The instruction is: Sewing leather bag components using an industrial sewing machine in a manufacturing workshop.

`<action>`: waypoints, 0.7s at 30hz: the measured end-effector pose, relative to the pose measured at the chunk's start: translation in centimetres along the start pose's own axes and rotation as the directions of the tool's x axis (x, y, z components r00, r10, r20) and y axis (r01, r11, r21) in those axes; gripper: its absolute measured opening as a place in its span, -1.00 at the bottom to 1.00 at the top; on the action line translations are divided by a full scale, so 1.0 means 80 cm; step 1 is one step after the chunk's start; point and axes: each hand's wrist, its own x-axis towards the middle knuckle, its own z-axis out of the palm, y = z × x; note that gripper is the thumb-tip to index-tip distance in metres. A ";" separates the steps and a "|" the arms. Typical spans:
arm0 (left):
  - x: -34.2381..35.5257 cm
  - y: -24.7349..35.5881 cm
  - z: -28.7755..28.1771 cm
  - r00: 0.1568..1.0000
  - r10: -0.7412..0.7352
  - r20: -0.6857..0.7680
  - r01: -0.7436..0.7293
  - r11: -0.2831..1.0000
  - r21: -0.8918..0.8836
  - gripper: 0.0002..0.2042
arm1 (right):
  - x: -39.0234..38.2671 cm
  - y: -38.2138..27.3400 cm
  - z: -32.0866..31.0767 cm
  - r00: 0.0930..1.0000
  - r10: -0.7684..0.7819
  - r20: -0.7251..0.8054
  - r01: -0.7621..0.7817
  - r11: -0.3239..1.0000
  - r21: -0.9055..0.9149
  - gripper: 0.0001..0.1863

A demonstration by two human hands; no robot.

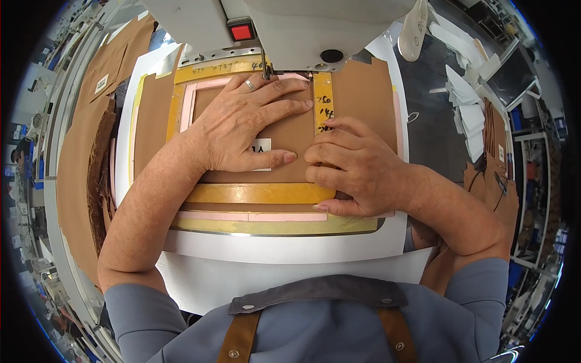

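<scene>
Pressing flat with fingers spread, the left hand (a ring on one finger) holds down a brown leather panel inside a yellow-taped template frame. The right hand, fingers curled, grips the frame's right edge beneath the white sewing machine head.

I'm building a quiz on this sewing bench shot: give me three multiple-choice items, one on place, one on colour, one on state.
1. Where is the ring?
A. left hand
B. right hand
C. on the table

2. What colour is the machine's button?
A. green
B. red
C. blue

3. How does the left hand lie?
A. flat on the brown sheet
B. raised in the air
C. closed in a fist

Key:
A, the ring sits on a left hand finger.
B, the button is red.
A, the palm presses the brown sheet beside the right hand.
</scene>
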 end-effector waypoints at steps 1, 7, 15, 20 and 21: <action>-0.001 0.001 -0.001 1.000 -0.001 0.000 0.001 1.000 0.002 -0.22 | 0.000 0.000 0.000 1.000 -0.002 -0.001 0.002 1.000 0.000 -0.57; -0.003 0.011 0.006 0.999 -0.019 -0.035 0.021 0.997 0.078 -0.22 | -0.005 0.003 -0.001 1.000 -0.005 -0.018 0.005 1.000 0.015 -0.59; -0.006 0.023 0.001 0.998 -0.048 -0.040 0.050 0.996 0.068 -0.21 | -0.029 0.028 -0.013 0.887 0.423 -0.186 -0.460 0.845 -0.272 -0.31; -0.011 0.035 0.006 0.993 0.045 -0.113 -0.052 0.996 -0.068 -0.42 | -0.037 0.030 -0.012 0.850 0.525 -0.044 -0.490 0.759 -0.429 -0.30; -0.014 0.037 0.008 0.994 0.064 -0.084 -0.077 0.983 -0.166 -0.50 | -0.038 0.029 -0.012 0.847 0.531 -0.041 -0.492 0.752 -0.439 -0.31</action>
